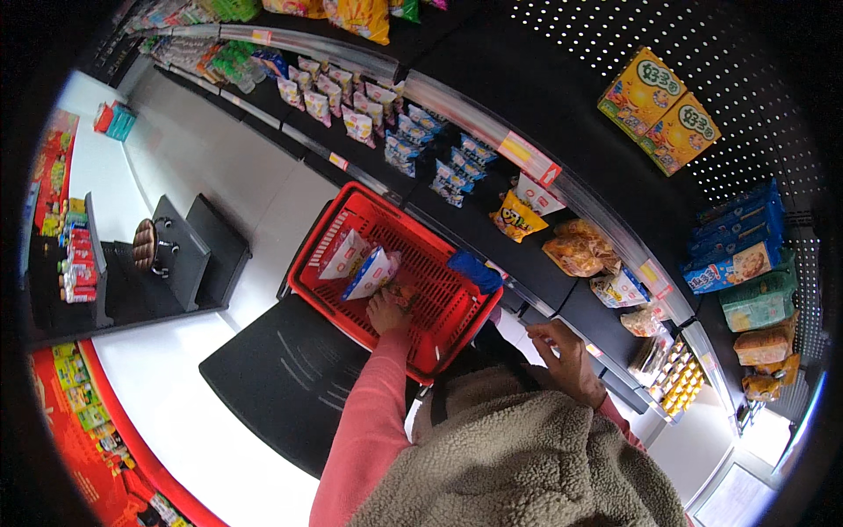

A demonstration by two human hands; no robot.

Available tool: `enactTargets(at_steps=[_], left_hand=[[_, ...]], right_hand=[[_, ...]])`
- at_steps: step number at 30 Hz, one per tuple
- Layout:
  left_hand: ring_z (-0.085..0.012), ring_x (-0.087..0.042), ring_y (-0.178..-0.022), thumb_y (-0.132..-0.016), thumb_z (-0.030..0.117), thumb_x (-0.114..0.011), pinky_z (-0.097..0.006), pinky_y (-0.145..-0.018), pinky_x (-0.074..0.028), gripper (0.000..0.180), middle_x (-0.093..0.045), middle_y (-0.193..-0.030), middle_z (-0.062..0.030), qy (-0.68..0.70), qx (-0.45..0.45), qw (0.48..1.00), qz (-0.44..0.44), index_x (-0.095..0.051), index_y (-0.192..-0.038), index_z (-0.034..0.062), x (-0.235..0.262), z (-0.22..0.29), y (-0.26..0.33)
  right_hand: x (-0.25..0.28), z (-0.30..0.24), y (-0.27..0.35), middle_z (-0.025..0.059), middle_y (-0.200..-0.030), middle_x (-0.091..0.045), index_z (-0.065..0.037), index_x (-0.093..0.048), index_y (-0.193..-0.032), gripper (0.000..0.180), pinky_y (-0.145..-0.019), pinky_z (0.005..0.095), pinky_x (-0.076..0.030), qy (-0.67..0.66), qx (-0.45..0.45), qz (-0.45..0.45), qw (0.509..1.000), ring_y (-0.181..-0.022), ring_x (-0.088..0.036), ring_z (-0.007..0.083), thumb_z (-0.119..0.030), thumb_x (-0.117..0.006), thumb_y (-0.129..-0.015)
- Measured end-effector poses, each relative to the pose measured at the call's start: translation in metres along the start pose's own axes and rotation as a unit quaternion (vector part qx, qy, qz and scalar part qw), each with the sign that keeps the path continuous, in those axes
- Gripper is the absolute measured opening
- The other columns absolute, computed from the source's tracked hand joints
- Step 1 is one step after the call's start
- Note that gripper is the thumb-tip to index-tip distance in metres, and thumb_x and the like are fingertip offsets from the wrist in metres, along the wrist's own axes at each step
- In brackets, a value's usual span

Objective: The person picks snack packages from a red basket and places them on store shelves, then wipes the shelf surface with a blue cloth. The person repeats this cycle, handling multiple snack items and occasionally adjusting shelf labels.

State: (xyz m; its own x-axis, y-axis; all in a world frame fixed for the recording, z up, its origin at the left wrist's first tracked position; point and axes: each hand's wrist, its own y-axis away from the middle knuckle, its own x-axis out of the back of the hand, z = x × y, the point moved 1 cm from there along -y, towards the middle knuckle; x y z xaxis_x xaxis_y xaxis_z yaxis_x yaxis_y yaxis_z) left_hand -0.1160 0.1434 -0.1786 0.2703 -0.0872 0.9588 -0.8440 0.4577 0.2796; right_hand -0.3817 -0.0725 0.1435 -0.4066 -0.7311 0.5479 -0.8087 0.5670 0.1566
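Head view has our left hand (386, 312) down in the red basket (347, 211), fingers curled on a snack packet (406, 294), right hand (569, 358) loosely spread near the shelf, so we're probably mid-drop, letting go next.

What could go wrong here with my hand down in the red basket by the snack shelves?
1. The left hand presses a snack packet into the red basket; it may get crushed.
2. The two white packets lean loosely and might topple as the hand moves.
3. The right hand hovers by the shelf edge; it could knock the orange bag off.
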Motion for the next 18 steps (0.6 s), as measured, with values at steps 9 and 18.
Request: enactTargets(at_steps=[9, 18], left_hand=[[-0.0382, -0.048, -0.135, -0.066, 0.049, -0.089, -0.05, -0.116, -0.035, 0.101, -0.054, -0.142, -0.0182, 0.031, -0.045, 0.998, -0.022, -0.047, -0.149, 0.0083, 0.009, -0.002, -0.007], [-0.0361, -0.039, -0.148, -0.06, 0.029, -0.096, -0.048, -0.122, -0.034, 0.12, -0.041, -0.158, -0.0206, 0.364, -0.264, 0.885, -0.118, -0.034, -0.161, 0.0059, 0.171, -0.003, 0.018]], right_hand=[[-0.011, 0.006, 0.002, 0.0142, -0.097, -0.07, -0.003, -0.07, -0.115, 0.017, -0.073, 0.0372, -0.057, 0.03, 0.005, -0.027, 0.999, -0.087, -0.072, 0.0263, -0.007, -0.067, -0.099], [0.015, 0.004, -0.022, 0.0108, -0.108, -0.074, -0.003, -0.068, -0.121, 0.022, -0.078, 0.0352, -0.059, -0.027, -0.001, 0.027, 0.999, -0.096, -0.073, 0.0209, -0.007, -0.067, -0.1]])
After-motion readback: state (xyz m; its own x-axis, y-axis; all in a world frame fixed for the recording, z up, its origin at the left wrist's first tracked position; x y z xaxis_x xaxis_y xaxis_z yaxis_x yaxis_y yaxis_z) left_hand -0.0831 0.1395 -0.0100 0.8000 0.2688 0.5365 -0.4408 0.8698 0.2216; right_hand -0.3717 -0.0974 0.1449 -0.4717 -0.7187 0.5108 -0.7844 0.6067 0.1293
